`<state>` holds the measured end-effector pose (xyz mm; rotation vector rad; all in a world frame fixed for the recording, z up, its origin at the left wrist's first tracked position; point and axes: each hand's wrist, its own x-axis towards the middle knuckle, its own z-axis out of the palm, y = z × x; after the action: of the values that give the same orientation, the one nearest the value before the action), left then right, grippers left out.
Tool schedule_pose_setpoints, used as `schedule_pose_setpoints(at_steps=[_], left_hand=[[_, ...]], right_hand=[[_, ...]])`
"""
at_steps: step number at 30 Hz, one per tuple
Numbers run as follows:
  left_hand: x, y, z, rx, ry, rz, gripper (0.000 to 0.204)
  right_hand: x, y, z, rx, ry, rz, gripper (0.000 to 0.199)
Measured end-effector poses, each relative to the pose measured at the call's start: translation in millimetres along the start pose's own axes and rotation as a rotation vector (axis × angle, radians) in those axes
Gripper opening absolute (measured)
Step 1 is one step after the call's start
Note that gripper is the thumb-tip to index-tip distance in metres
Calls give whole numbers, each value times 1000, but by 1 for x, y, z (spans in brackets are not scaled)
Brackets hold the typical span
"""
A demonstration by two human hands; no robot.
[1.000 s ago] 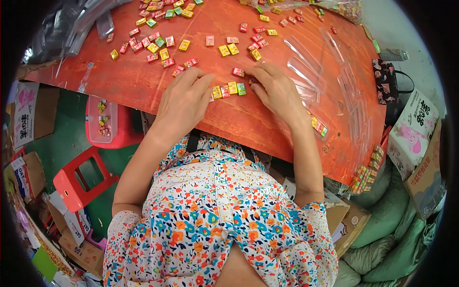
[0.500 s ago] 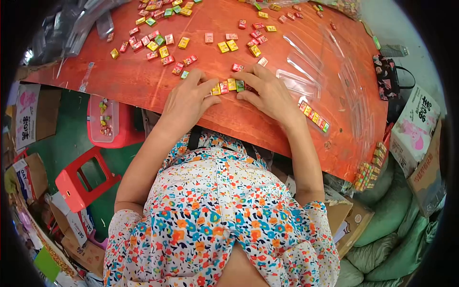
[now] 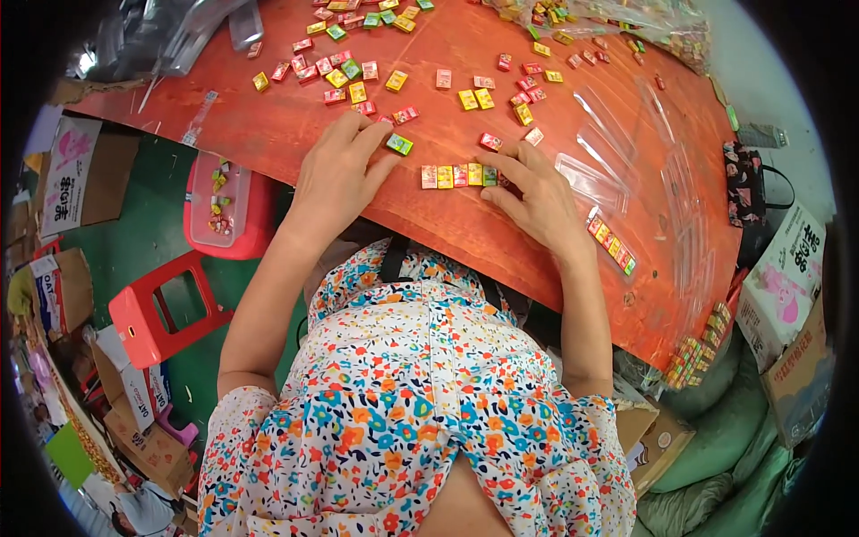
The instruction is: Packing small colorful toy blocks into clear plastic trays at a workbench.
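A row of small candy-sized boxes [image 3: 453,175] in red, yellow and green lies side by side on the red table [image 3: 429,219]. My right hand [image 3: 537,197] is closed around the row's right end, thumb at the near edge and index finger at the far edge; its fingers partly hide the last box. To the left, a loose green box [image 3: 399,144] lies between the parted thumb and index finger of my left hand [image 3: 338,174], which does not visibly grip it. A clear tray filled with boxes [image 3: 611,242] sits right of my right hand.
Loose boxes [image 3: 358,92] scatter over the far table. Empty clear trays [image 3: 591,183] lie at the right, and stacked filled packs [image 3: 696,353] stand at the right corner. A clear plastic bag [image 3: 662,36] lies at the far right. A red stool [image 3: 165,309] stands left below the table.
My left hand has left the row's left end and moved left to the loose green box. My right hand stays at the row's right end. The whole view has shifted.
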<state>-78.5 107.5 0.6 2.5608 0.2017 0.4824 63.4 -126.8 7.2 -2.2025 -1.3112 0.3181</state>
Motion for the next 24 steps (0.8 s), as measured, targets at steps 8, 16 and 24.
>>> schedule_pose_setpoints(at_steps=[8, 16, 24], left_hand=[[8, 6, 10, 186, -47, -38, 21], [-4, 16, 0, -156, -180, 71, 27], [-3, 30, 14, -111, -192, 68, 33]], right_hand=[[4, -3, 3, -1, -8, 23, 43], [4, 3, 2, -10, 35, -23, 44], [2, 9, 17, -35, 126, -121, 33]])
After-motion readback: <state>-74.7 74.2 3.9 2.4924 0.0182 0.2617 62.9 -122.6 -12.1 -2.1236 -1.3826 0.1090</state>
